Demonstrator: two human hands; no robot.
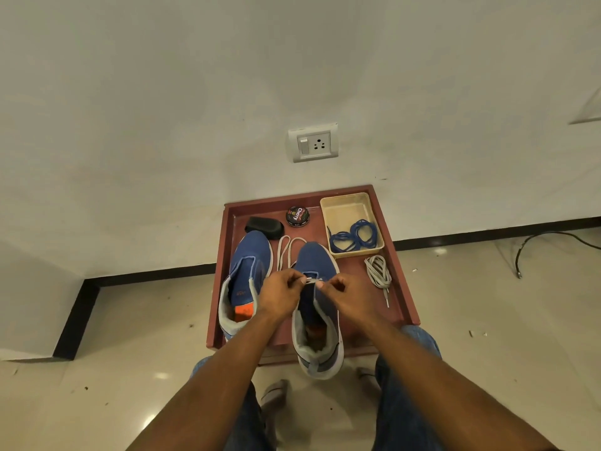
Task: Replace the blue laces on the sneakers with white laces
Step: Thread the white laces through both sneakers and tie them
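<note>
A white lace (311, 281) is pinched between the fingertips of the left hand (282, 296) and the right hand (341, 297), and is drawn taut across the lowest eyelets of the right-hand sneaker (317, 307). Both hands are curled narrowly around this short stretch of lace. The rest of the lace is seen looped on the surface (403, 288) just beyond the left hand, between the two shoes. The held sneaker is blue knit with a grey lining and a white sole, its heel overhanging the near edge of the surface. A second sneaker (245, 284), of the same blue and without laces, is set just left of the left hand, an orange patch visible inside. Beyond the right hand, the blue laces (356, 237) are coiled in a cream tray (344, 206). To the right of the right hand, a bundled white lace (379, 271) is laid on the surface.
</note>
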